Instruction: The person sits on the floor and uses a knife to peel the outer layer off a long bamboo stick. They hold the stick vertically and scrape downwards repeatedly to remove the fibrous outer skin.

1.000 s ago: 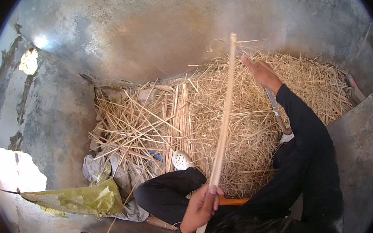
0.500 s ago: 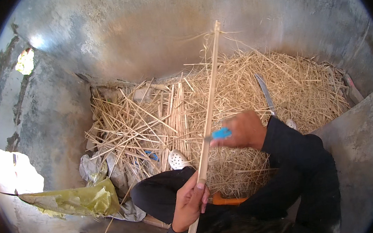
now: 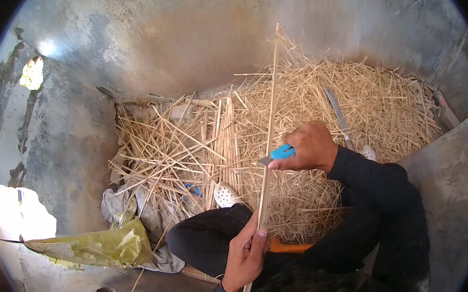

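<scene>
Shaving appears to be in hand: a long, pale, narrow wooden strip (image 3: 272, 109) is held slantwise above a tan heap of thin shavings (image 3: 386, 99), gripped low by the closed fingers of the left hand (image 3: 247, 256). A blue-handled cutter (image 3: 283, 151) is gripped in the right hand (image 3: 313, 146), grey blade (image 3: 265, 160) seemingly against the strip. Further strokes would call for steady blade angle. No brands or writing legible.

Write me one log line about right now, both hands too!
left hand: grips pale strip | right hand: holds blue cutter, blade at strip | nearby: long knife on shavings, sticks to their left
</scene>
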Available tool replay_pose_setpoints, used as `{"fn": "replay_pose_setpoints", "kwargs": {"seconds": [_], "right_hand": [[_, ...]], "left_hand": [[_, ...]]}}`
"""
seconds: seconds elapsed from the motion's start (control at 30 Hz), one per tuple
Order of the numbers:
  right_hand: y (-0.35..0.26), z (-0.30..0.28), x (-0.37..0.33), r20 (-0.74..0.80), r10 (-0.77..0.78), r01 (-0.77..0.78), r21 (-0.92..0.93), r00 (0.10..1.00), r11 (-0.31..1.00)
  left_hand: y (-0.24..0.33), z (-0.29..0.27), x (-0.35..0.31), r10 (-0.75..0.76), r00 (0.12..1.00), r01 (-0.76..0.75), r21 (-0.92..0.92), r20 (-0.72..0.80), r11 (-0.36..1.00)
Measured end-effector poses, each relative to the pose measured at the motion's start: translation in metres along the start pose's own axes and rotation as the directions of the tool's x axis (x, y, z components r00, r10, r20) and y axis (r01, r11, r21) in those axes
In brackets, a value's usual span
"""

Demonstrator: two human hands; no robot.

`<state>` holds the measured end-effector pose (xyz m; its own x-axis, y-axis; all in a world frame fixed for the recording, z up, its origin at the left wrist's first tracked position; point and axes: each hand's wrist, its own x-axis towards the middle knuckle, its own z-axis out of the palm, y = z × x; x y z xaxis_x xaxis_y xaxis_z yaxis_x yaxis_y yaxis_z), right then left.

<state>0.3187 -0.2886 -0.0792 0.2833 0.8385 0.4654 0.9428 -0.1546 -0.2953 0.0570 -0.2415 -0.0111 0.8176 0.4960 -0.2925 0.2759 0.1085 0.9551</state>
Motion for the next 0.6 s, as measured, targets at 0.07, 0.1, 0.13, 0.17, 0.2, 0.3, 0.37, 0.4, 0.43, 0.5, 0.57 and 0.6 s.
{"fn": "replay_pose_setpoints", "kwargs": {"seconds": [0.07,0.1,0.13,0.17,0.2,0.3,0.37,0.4,0.43,0.5,0.57,0.6], "right_hand": [[0.004,0.003,0.002,-0.070,-0.012,0.012,-0.002,0.998,1.000],[0.006,0.004,0.004,-0.082,-0.023,0.022,-0.006,0.996,1.000],[0.008,0.005,0.006,-0.094,-0.033,0.032,-0.011,0.995,0.999],[0.009,0.005,0.008,-0.106,-0.043,0.042,-0.011,0.993,0.999],[0.010,0.005,0.010,-0.094,-0.047,0.045,-0.023,0.994,0.999],[0.012,0.007,0.013,-0.075,-0.061,0.057,-0.053,0.995,0.997],[0.018,0.011,0.011,-0.086,-0.070,0.063,-0.079,0.994,0.995],[0.027,0.015,0.013,-0.076,0.063,-0.067,-0.055,0.995,0.996],[0.044,0.018,0.017,-0.062,0.194,-0.197,-0.033,0.979,0.980],[0.072,0.001,0.023,0.017,0.381,-0.376,-0.120,0.925,0.919],[0.072,0.010,0.019,0.030,0.344,-0.341,-0.080,0.938,0.937],[0.074,0.013,0.021,0.033,0.358,-0.355,-0.083,0.933,0.931]], "left_hand": [[0.000,0.000,0.003,0.025,1.000,-0.025,0.025,-0.004,0.999],[0.000,-0.001,0.004,0.037,0.999,-0.036,0.049,-0.001,0.998],[0.001,-0.001,0.005,0.048,0.999,-0.048,0.073,0.003,0.996],[0.000,-0.002,0.006,0.053,0.999,-0.052,0.081,-0.001,0.995],[-0.001,-0.003,0.007,0.058,0.998,-0.057,0.088,-0.005,0.995],[-0.003,-0.005,0.006,0.052,0.999,-0.051,0.086,-0.009,0.995],[-0.002,-0.005,0.004,0.033,0.999,-0.032,0.077,-0.011,0.997],[0.000,-0.004,0.001,0.018,1.000,-0.016,0.075,-0.019,0.997],[0.001,-0.003,-0.002,0.003,1.000,-0.001,0.072,-0.026,0.997],[-0.004,0.000,-0.012,-0.051,0.997,0.050,0.021,0.057,0.999],[-0.009,-0.002,-0.017,-0.079,0.993,0.079,-0.005,0.084,0.997],[-0.011,-0.004,-0.018,-0.082,0.994,0.083,-0.004,0.076,0.997]]}}
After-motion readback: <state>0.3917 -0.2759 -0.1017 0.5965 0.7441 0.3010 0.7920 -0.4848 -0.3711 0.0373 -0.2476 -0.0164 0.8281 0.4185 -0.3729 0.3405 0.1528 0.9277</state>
